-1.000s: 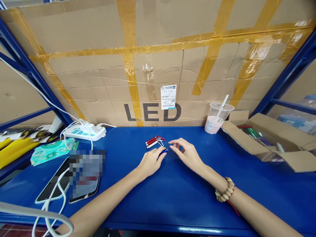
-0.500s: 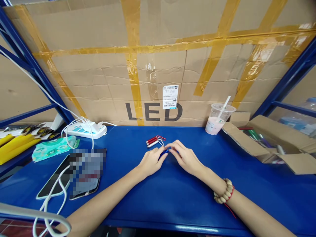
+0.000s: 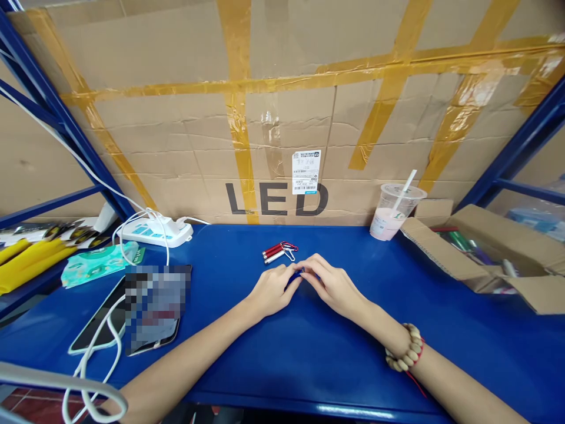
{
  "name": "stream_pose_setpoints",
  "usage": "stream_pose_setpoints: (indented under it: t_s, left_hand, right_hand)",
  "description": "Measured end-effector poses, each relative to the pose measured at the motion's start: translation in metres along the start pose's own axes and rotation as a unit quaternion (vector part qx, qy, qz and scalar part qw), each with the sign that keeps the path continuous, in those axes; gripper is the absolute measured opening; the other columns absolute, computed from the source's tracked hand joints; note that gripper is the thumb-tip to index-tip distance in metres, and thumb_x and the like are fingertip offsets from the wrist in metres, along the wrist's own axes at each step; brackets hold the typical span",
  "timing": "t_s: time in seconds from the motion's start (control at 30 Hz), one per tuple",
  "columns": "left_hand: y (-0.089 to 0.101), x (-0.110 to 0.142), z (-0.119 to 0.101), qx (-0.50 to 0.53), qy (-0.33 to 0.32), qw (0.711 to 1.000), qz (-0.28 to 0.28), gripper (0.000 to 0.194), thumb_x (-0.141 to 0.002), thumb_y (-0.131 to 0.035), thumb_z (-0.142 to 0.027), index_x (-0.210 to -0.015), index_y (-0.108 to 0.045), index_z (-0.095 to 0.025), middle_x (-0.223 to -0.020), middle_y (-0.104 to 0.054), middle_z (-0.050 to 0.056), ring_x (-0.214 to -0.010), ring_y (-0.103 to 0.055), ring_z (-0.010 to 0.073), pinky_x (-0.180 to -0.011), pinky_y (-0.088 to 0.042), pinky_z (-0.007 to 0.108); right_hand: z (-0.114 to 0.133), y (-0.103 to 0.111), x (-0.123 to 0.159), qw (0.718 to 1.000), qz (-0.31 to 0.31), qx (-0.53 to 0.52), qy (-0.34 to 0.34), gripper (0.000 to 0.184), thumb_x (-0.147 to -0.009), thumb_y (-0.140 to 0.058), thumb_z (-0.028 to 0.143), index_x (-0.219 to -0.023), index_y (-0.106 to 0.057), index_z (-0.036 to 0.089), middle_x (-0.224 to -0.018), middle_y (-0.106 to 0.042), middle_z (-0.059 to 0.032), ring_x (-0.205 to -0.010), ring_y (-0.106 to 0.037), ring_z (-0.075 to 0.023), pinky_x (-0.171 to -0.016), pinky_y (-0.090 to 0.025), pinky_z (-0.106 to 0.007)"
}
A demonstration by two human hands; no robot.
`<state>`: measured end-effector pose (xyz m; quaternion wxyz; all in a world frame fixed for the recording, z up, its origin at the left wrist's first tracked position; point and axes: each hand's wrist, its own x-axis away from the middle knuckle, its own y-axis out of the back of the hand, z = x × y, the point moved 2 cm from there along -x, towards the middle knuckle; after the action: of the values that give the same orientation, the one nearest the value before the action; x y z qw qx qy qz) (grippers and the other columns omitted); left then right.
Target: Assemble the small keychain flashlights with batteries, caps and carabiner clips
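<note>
My left hand (image 3: 274,290) and my right hand (image 3: 330,284) meet at the fingertips above the blue tabletop. Both are closed in a pinch on a small blue item (image 3: 302,271), mostly covered by the fingers; its kind cannot be made out. Just beyond the fingertips lie red mini flashlights (image 3: 272,249) and a silver one (image 3: 274,257), side by side, with small carabiner clips pointing right. A beaded bracelet (image 3: 408,348) with a red cord circles my right wrist.
An open cardboard box (image 3: 472,253) of small coloured things stands at right, beside a plastic cup (image 3: 388,221) with a straw. A power strip (image 3: 170,232), tissue pack (image 3: 95,265), phone (image 3: 97,324) and white cable (image 3: 112,330) are at left. A large carton (image 3: 198,147) backs the table.
Both hands stay almost in place, with slight finger movement. Less of the blue item shows between the fingertips now. The whole view has shifted a little.
</note>
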<state>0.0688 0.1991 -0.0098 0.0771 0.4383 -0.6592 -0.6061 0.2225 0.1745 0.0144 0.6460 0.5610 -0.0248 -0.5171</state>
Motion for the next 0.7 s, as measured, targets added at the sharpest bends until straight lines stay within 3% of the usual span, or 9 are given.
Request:
stream_pose_setpoints:
  t_s: [0.47, 0.6, 0.7]
  left_hand:
    - [-0.001, 0.0, 0.001, -0.008, 0.007, 1.0, 0.01, 0.027, -0.091, -0.033, -0.032, -0.103, -0.051, -0.017, -0.087, -0.06, 0.005, -0.078, -0.058, 0.0165, -0.068, -0.048, 0.028]
    - [0.002, -0.001, 0.0, -0.011, 0.013, 1.0, 0.023, 0.029, -0.093, -0.029, -0.033, -0.104, -0.05, -0.017, -0.085, -0.059, 0.005, -0.078, -0.057, 0.0163, -0.069, -0.047, 0.028]
    - [0.004, -0.002, 0.0, -0.01, 0.025, 0.999, 0.026, 0.029, -0.093, -0.027, -0.032, -0.106, -0.049, -0.018, -0.088, -0.058, 0.005, -0.082, -0.056, 0.0166, -0.072, -0.047, 0.028]
  right_hand:
    - [-0.006, -0.004, 0.004, 0.999, 0.013, -0.029, -0.013, 0.023, -0.091, -0.039, 0.029, -0.111, -0.051, 0.022, -0.096, -0.056, -0.004, -0.07, -0.055, -0.0094, -0.062, -0.045, -0.021]
    - [-0.01, -0.006, 0.004, 0.996, -0.018, -0.068, -0.054, 0.021, -0.09, -0.042, 0.031, -0.105, -0.054, 0.022, -0.091, -0.056, -0.0033, -0.068, -0.055, -0.0092, -0.057, -0.044, -0.019]
    - [-0.014, -0.006, 0.003, 0.984, -0.08, -0.116, -0.11, 0.02, -0.087, -0.047, 0.034, -0.099, -0.056, 0.021, -0.086, -0.056, -0.003, -0.065, -0.053, -0.0094, -0.053, -0.043, -0.02]
